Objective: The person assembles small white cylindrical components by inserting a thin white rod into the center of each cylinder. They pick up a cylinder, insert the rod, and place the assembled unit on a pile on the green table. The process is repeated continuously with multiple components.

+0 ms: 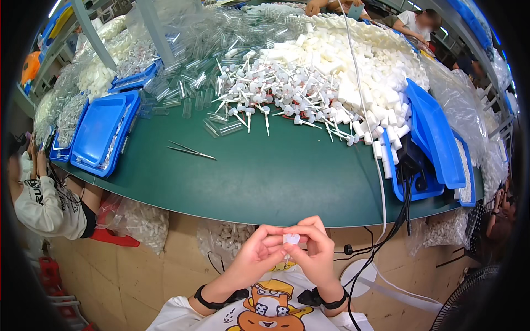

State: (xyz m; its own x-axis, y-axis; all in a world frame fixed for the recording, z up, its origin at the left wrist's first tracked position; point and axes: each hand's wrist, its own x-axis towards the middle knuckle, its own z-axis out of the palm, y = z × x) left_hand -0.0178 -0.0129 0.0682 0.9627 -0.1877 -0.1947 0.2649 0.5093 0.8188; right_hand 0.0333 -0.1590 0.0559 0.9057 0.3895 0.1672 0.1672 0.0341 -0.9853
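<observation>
In front of my chest, off the table's near edge, my left hand [258, 249] and my right hand [314, 249] meet with fingertips pinched together. Between them they hold a small white plastic piece [291, 239], with a rounded, two-lobed top; its lower part is partly hidden by my thumbs. It resembles the white stemmed plastic parts [276, 91] heaped on the table ahead. A pair of metal tweezers [191, 151] lies on the green table [232, 182], left of centre.
White cylinders [381, 66] form a large pile at the back right, and clear plastic tubes [221, 44] at the back left. Blue trays [102, 132] stand left, more blue trays [436, 138] right. A white cable [364, 105] and black cables [406, 204] cross the right side. Co-workers sit around.
</observation>
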